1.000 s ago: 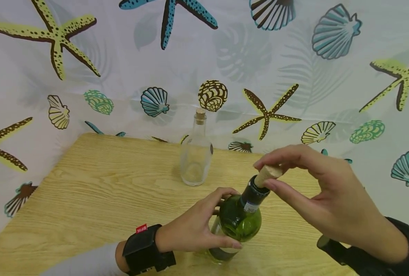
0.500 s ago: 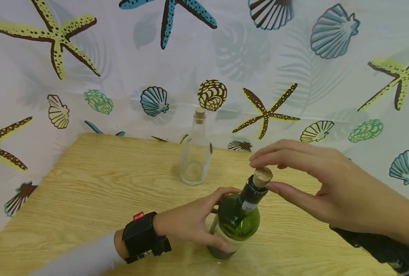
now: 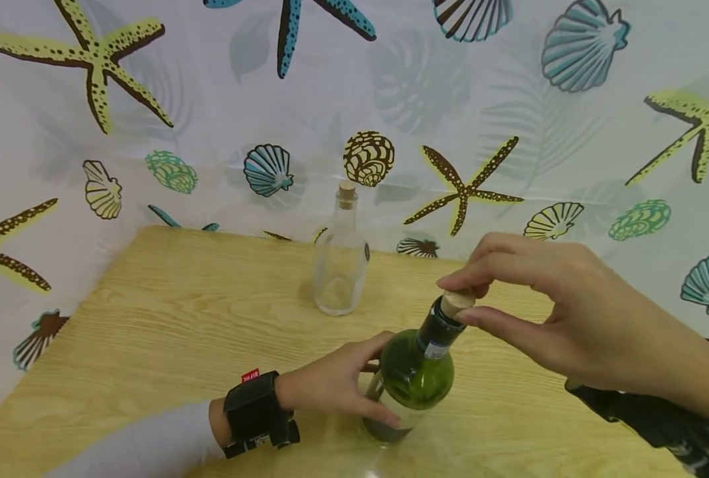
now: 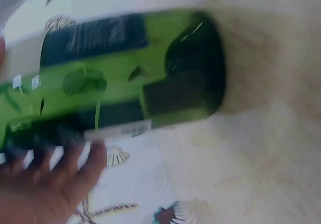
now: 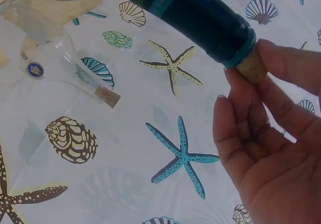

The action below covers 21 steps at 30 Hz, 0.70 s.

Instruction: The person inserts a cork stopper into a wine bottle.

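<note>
A green glass wine bottle with a dark neck sleeve is at the front of the table. My left hand holds it round the body, thumb on the near side. Its fingers lie along the bottle's side in the left wrist view. A cork sits partly in the bottle's mouth, its top standing out. My right hand pinches this cork between thumb and fingertips. From the right wrist view, the cork shows between the thumb and fingers, just beyond the neck's rim.
Behind stands a clear glass bottle with its own cork stopper. The wooden table ends at a white cloth printed with starfish and shells. Black straps with devices are on both wrists.
The cork was tilted in the mouth, then straighter with the right fingers looser round it. Now the right fingers pinch it again. The left hand stays on the bottle.
</note>
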Each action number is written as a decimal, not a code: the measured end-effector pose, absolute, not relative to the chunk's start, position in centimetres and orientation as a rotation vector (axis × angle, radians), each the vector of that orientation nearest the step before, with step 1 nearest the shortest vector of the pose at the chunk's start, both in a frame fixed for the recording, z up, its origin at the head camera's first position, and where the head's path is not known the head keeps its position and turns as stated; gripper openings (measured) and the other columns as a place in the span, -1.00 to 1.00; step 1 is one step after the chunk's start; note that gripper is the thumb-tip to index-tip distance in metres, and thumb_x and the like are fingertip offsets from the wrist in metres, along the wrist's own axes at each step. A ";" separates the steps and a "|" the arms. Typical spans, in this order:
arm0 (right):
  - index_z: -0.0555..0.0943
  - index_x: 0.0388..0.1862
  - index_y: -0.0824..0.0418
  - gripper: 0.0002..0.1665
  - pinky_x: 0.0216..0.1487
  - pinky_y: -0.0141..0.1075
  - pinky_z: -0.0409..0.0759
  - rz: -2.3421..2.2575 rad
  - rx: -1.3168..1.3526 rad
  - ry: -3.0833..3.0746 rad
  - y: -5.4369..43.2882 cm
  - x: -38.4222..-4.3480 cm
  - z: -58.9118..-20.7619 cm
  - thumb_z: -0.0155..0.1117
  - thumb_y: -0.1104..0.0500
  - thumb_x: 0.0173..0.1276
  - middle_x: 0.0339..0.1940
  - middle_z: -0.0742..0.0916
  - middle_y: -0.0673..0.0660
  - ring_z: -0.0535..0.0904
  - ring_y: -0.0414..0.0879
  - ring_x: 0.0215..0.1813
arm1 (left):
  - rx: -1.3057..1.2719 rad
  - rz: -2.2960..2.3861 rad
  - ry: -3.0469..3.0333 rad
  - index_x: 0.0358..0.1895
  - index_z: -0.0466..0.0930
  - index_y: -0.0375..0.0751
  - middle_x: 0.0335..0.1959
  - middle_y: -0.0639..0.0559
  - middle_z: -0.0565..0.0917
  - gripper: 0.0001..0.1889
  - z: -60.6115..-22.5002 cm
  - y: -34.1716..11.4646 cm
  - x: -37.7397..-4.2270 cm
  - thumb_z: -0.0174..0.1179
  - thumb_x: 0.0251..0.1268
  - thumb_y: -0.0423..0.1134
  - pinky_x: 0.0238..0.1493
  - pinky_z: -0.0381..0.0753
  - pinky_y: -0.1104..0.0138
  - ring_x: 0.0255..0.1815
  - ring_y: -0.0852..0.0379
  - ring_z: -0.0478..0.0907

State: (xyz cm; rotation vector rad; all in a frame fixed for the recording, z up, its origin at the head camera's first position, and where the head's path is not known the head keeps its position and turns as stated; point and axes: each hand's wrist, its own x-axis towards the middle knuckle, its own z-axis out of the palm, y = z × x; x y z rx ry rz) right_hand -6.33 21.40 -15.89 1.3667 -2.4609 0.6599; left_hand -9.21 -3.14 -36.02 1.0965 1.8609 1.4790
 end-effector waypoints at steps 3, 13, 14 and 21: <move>0.70 0.05 -0.11 -0.48 -0.28 -0.57 0.42 0.626 1.308 -2.444 21.5 -6.5 -16.4 0.56 0.30 0.14 -0.26 0.60 -0.31 0.51 -0.40 -0.23 | 1.037 1.510 2.003 0.50 0.14 0.25 0.31 0.27 0.46 -0.09 -36.2 -2.9 -8.1 0.52 0.13 -0.11 0.35 0.44 0.26 0.31 0.29 0.44; 0.61 0.14 -0.20 -0.42 -0.17 -0.61 0.50 0.449 1.345 -2.549 21.4 -6.4 -15.4 0.54 0.23 0.18 0.05 0.60 -0.33 0.56 -0.47 -0.11 | 1.136 1.312 1.850 0.51 0.09 0.23 0.42 0.31 0.37 -0.08 -36.3 -3.9 -10.1 0.49 0.17 -0.18 0.48 0.29 0.20 0.46 0.29 0.27; 0.61 0.14 -0.20 -0.39 -0.16 -0.61 0.51 0.468 1.379 -2.545 21.4 -6.5 -15.2 0.55 0.26 0.16 0.05 0.60 -0.32 0.56 -0.46 -0.11 | 1.158 1.301 1.813 0.52 0.09 0.20 0.43 0.30 0.36 -0.07 -36.4 -3.8 -10.5 0.49 0.17 -0.22 0.49 0.27 0.20 0.48 0.28 0.25; 0.70 0.01 -0.15 -0.39 -0.32 -0.59 0.47 0.696 1.481 -2.489 21.3 -7.2 -14.9 0.59 0.38 0.04 -0.15 0.66 -0.28 0.55 -0.41 -0.24 | 1.194 1.325 1.694 0.46 0.23 0.03 0.32 0.28 0.51 -0.19 -37.2 -3.0 -11.3 0.47 0.18 -0.32 0.45 0.27 0.30 0.37 0.31 0.40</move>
